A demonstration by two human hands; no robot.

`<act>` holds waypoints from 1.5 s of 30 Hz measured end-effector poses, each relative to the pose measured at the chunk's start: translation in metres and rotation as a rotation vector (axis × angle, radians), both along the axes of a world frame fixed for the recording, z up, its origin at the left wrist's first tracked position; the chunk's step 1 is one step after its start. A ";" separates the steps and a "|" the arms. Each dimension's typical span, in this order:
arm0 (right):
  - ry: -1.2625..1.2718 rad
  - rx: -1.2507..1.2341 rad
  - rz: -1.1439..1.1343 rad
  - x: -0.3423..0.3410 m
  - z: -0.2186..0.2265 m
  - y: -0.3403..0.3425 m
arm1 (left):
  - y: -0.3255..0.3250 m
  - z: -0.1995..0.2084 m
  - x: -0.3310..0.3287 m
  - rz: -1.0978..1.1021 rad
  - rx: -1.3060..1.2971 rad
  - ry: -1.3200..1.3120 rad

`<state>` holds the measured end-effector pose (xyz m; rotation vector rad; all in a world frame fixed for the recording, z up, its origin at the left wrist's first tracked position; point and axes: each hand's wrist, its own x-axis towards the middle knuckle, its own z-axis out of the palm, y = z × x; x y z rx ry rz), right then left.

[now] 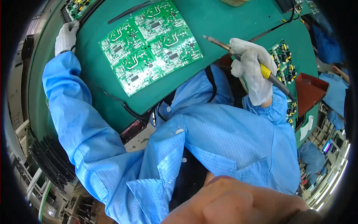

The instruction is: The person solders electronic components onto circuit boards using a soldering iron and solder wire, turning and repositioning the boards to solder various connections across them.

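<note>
My right hand [255,69], in a white glove, is closed around a soldering iron [265,71] with a yellow band. The iron's tip points left, just off the right edge of a green circuit board panel [149,48]. That panel lies flat on the green mat [87,74], divided into several like sections with small parts and bright solder tracks. Up at the far left, my gloved left hand [67,37] has its fingers curled over the corner of a black-edged tray [89,15]. A populated circuit board [77,7] sits in that tray, partly cut off by the picture's edge.
More populated boards [285,61] stand at the right, beside a reddish-brown bin [311,91]. A black strip [130,11] lies behind the panel. A coiled black cord [132,112] crosses the mat's near edge. Black racks [50,160] stand low at left. Other people in blue [313,158] are at far right.
</note>
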<state>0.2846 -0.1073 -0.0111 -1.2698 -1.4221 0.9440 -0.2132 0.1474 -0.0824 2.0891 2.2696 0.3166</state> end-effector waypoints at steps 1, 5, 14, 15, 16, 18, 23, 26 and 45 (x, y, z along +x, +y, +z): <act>0.014 0.033 0.030 0.002 0.000 0.001 | -0.003 0.000 -0.003 -0.020 0.028 -0.012; -0.006 0.042 -0.011 0.009 -0.004 0.001 | -0.015 0.044 0.013 -0.018 0.017 0.012; 0.025 -0.056 -0.081 0.003 0.001 0.002 | -0.125 0.060 0.037 -0.027 -0.081 -0.006; 0.020 -0.032 -0.053 0.001 -0.004 0.006 | -0.138 0.057 0.035 -0.033 -0.059 0.017; 0.015 -0.007 -0.026 -0.001 -0.009 0.011 | -0.154 0.059 0.032 0.044 -0.070 -0.002; -0.009 -0.033 -0.006 -0.006 -0.006 0.014 | -0.181 0.082 0.065 0.155 -0.024 0.040; 0.105 -0.083 0.022 -0.019 -0.014 0.018 | -0.242 0.062 0.109 0.140 -0.128 -0.852; 0.157 -0.125 0.049 -0.033 -0.021 0.027 | -0.260 0.050 0.137 0.192 -0.277 -0.932; -0.274 0.286 -0.322 0.014 0.009 0.080 | -0.254 0.063 0.166 0.241 -0.081 -0.928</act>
